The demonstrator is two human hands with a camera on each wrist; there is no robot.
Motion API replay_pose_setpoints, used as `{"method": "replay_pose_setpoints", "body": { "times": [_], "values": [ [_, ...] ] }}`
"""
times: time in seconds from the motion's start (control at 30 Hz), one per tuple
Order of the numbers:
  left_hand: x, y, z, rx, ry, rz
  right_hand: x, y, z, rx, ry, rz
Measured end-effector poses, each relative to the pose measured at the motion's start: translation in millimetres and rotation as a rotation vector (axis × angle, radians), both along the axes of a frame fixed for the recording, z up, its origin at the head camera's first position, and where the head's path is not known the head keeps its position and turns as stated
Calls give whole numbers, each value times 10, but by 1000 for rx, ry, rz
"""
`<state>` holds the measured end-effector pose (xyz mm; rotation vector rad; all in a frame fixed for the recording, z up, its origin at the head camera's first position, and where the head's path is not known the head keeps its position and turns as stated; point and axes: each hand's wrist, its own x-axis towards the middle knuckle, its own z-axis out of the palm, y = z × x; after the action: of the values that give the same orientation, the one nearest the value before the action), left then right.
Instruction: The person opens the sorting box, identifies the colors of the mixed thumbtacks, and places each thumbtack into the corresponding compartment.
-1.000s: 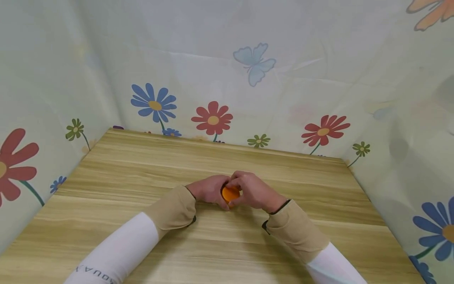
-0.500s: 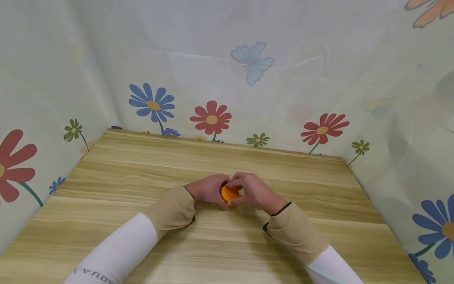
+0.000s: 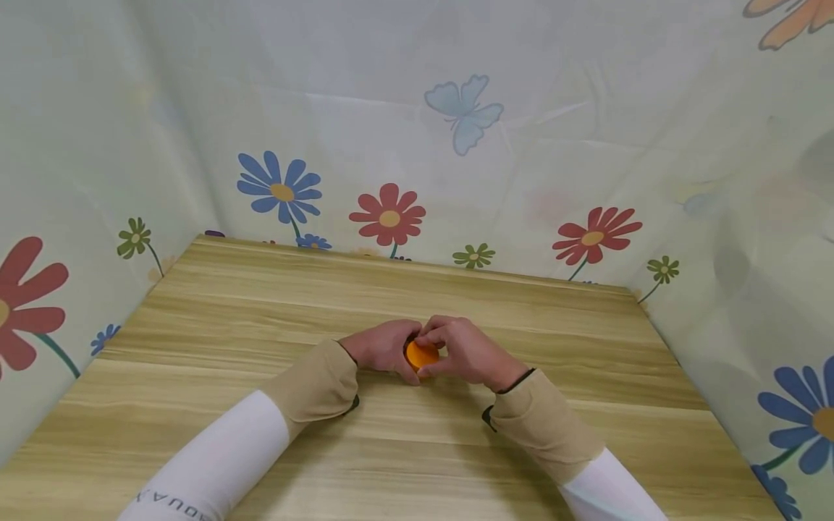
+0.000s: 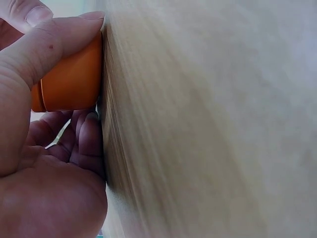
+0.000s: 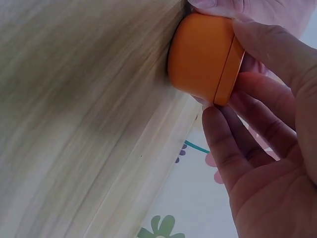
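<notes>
A small round orange container (image 3: 422, 354) stands upright on the wooden table, a seam dividing its rounded body from a flat lid (image 5: 230, 72). My left hand (image 3: 386, 347) curls round the body; in the left wrist view, the thumb lies along the orange side (image 4: 74, 82), close to the tabletop. From the right, my right hand (image 3: 465, 351) holds the lid by its edge, thumb on one side and fingertips on the other. In the right wrist view the lid sits against the body with only a thin line between them. Whatever is inside stays hidden.
The pale wooden tabletop (image 3: 313, 289) spreads around both hands. A light cloth (image 3: 365, 108) printed with flowers and a butterfly hangs behind it and along both sides. Tan wrist bands (image 3: 319, 383) cover the ends of white sleeves.
</notes>
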<state>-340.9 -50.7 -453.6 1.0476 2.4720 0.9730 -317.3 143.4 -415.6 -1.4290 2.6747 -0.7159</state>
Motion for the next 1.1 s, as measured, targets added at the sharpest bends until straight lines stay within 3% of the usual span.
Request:
{"method": "replay_pose_setpoints", "body": {
  "times": [0.73,1.1],
  "values": [
    [44,17,25,-1,-19,21,-10,8,-26,-15,-33,9],
    [56,45,18,-16,-8,59,2,37,-47,-48,-153,-133]
  ]
}}
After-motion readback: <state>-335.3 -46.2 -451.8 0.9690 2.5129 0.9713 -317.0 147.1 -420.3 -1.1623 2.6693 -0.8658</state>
